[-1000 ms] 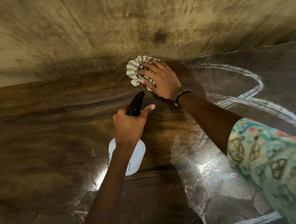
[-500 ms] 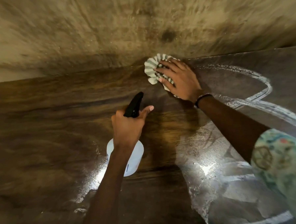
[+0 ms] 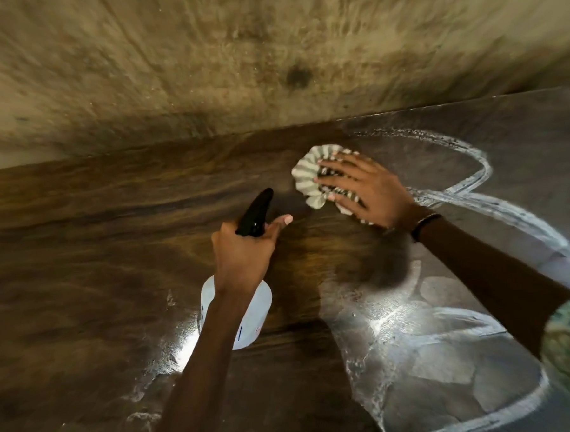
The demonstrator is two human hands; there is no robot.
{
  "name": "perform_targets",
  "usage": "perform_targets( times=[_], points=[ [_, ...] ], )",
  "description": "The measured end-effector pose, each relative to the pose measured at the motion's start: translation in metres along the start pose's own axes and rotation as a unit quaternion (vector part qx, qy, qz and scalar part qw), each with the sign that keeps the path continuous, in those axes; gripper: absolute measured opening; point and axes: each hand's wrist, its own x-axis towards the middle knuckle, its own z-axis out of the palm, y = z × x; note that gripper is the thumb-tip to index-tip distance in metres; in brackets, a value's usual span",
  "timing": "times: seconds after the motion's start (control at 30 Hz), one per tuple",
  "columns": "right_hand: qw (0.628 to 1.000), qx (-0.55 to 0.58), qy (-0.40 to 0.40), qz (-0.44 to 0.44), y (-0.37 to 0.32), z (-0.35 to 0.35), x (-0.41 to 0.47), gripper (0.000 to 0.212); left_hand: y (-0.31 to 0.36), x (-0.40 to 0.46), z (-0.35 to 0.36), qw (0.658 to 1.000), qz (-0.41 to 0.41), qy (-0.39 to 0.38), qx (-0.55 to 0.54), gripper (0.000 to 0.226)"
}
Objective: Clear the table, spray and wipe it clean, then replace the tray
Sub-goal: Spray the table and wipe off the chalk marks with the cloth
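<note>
Striped cloth (image 3: 311, 178) bunched flat on wet dark wooden table (image 3: 98, 275); white black-nozzled spray bottle (image 3: 249, 316) tilted above it.

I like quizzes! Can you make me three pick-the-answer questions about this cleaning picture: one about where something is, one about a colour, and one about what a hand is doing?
1. Where is the cloth?
A. near the table's far edge
B. on the floor
C. under the bottle

2. What colour is the spray bottle top?
A. red
B. black
C. yellow

3. What is the right hand doing?
A. hanging idle
B. pressing flat on the cloth
C. holding a tray

Answers: A, it lies on the table by the wall; B, the nozzle is black; B, fingers spread over the cloth while the left hand holds the bottle.
</note>
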Motion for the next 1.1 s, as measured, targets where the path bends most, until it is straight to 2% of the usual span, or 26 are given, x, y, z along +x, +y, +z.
perform_targets(
  times=[0.1,0.2,0.27,0.43,0.5,0.67,0.8,0.9,1.03,1.1],
  points=[
    [0.995,0.001,0.031,0.095,0.024,-0.006,0.022,0.045,0.002,-0.003,0.008,1.000,0.014,-0.007,0.005,0.043],
    [0.985,0.010,0.059,0.162,0.017,-0.001,0.053,0.048,0.008,-0.010,0.018,0.999,0.030,-0.018,0.010,0.032],
    [0.987,0.015,0.051,0.152,0.008,0.002,0.061,0.047,0.010,-0.015,0.027,0.998,0.047,-0.025,0.020,0.032],
    [1.000,0.001,0.002,0.005,0.011,-0.001,0.023,0.045,0.013,-0.023,0.051,0.997,0.065,-0.036,0.031,0.032],
    [1.000,-0.001,-0.005,-0.019,0.028,-0.007,0.003,0.046,0.013,-0.026,0.060,0.995,0.080,-0.046,0.037,0.031],
    [0.996,0.006,0.001,0.093,0.062,-0.024,-0.001,0.055,0.011,-0.033,0.076,0.990,0.113,-0.074,0.051,0.030],
    [0.996,-0.005,-0.012,0.088,0.063,-0.021,0.001,0.052,0.003,-0.041,0.085,0.988,0.096,-0.100,0.071,0.031],
    [0.995,-0.001,-0.013,0.094,0.063,-0.024,0.000,0.052,-0.006,-0.052,0.093,0.979,0.119,-0.113,0.119,0.053],
    [0.995,0.000,-0.014,0.095,0.061,-0.025,0.000,0.051,-0.016,-0.059,0.096,0.972,0.126,-0.135,0.149,0.054],
    [0.995,0.000,-0.019,0.097,0.061,-0.026,0.000,0.052,-0.020,-0.060,0.097,0.969,0.125,-0.158,0.146,0.066]
  ],
)
